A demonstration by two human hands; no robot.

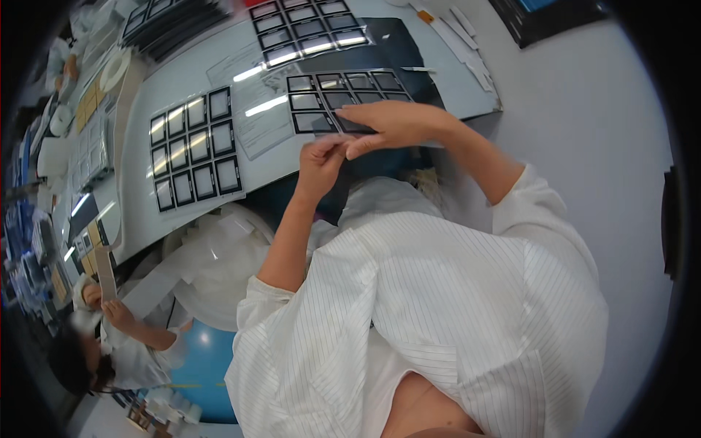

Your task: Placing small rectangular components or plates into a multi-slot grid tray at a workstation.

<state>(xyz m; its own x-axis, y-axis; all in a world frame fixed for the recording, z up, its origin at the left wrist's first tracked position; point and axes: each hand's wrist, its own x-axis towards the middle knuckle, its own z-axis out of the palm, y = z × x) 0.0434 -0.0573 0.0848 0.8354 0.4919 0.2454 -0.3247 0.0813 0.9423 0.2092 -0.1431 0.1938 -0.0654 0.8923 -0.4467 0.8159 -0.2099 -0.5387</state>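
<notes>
My left hand (320, 164) is closed, its fingertips pinched together at the table's near edge. Whatever it pinches is too small and blurred to make out. Just above and to the right, my right hand (391, 123) reaches in with its fingers stretched out flat, its thumb close to the left fingertips. Under and beyond both hands lies a sheet of black-framed rectangular windows (310, 102), partly covered by the right hand. A second such framed sheet (193, 150) lies to the left, and a third framed sheet (307, 28) lies farther back.
Clear film (263, 135) lies between the framed sheets, on the pale table (252, 175). A dark mat (401, 51) is under the right side. White strips (464, 40) lie at the far right. Below the table stands a white bin (212, 270) of film scraps. A co-worker's hand (117, 315) is at lower left.
</notes>
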